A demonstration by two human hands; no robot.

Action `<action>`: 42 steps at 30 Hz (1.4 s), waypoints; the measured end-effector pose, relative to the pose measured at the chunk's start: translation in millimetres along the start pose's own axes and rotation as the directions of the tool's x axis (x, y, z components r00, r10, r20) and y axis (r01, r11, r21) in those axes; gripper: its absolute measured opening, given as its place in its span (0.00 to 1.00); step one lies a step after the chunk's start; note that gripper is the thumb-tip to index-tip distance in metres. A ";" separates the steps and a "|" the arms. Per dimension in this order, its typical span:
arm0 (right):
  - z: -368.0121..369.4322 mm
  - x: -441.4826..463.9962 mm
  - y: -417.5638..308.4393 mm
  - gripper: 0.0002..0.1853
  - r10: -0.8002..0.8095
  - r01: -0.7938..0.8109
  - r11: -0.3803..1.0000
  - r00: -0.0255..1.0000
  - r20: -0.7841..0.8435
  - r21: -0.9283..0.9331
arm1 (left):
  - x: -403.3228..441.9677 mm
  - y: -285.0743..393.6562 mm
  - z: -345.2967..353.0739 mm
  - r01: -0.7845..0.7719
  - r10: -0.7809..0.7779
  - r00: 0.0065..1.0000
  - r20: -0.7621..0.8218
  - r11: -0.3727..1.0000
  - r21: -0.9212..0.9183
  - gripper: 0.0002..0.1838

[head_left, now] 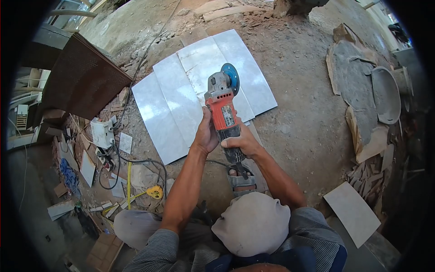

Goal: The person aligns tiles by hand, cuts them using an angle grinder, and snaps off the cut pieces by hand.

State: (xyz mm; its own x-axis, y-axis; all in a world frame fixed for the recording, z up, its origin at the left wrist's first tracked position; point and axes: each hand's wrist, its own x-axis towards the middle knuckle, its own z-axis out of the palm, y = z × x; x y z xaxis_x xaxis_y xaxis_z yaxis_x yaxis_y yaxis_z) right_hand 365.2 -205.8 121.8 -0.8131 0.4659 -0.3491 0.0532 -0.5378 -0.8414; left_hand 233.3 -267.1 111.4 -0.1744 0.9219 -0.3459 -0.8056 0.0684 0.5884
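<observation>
A red and black angle grinder [224, 115] with a grey gear head and a blue disc [231, 78] is held up over pale tiles. My right hand [245, 141] wraps round its black rear body, thumb across the top. Against the grinder's left side is my left hand [206, 134], its thumb up along the red housing and its other fingers partly hidden beneath. Below the tool, several glossy white-grey tiles [156, 109] lie overlapping on the ground. I cannot tell whether the disc is spinning or touching a tile.
At left are a white socket box [103, 133] with black cables, a yellow tape measure [154, 192], tile offcuts and brown sheets [84, 77]. A grey basin [386, 95] and torn sacks stand at right, near a loose tile [352, 214]. A sandalled foot [240, 174] is below the grinder.
</observation>
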 end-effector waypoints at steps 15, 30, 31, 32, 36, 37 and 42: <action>-0.2 -4.5 -9.2 0.41 0.017 -0.017 1.000 1.000 -0.008 0.021 | 11.0 -2.9 0.1 0.002 0.002 0.996 0.084 0.999 -0.050 0.43; -8.4 4.8 -5.5 0.40 0.015 -0.013 0.998 0.999 -0.028 0.068 | 23.9 -5.2 5.2 0.036 -0.034 0.999 0.016 0.996 -0.077 0.43; -9.7 5.1 -3.9 0.41 0.013 -0.011 0.998 1.000 -0.021 0.068 | 22.9 -6.7 7.0 0.038 -0.037 0.999 0.015 0.996 -0.080 0.43; -11.0 5.8 -3.9 0.42 0.007 -0.006 0.998 1.000 -0.014 0.067 | 23.1 -8.0 9.4 0.024 -0.025 1.000 -0.011 0.996 -0.084 0.43; -11.3 5.8 -6.2 0.42 0.024 -0.021 0.997 0.999 -0.030 0.074 | 23.1 -7.6 20.5 -0.005 -0.003 0.992 -0.123 0.998 -0.062 0.42; -11.1 6.5 -7.8 0.42 0.019 -0.017 0.997 0.999 -0.027 0.072 | 24.5 -7.9 18.8 0.002 -0.010 0.992 -0.127 0.998 -0.065 0.42; -11.0 6.2 -8.2 0.41 0.017 -0.015 0.998 0.999 -0.033 0.064 | 27.5 -7.1 18.1 0.012 -0.015 0.991 -0.131 1.000 -0.024 0.41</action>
State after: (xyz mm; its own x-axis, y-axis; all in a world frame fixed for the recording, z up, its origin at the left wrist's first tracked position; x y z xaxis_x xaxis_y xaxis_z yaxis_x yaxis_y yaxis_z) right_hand 366.1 -190.8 122.0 -0.7925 0.4795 -0.3770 0.0282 -0.5886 -0.8079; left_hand 244.5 -235.3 110.9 -0.2349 0.8626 -0.4479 -0.8212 0.0704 0.5663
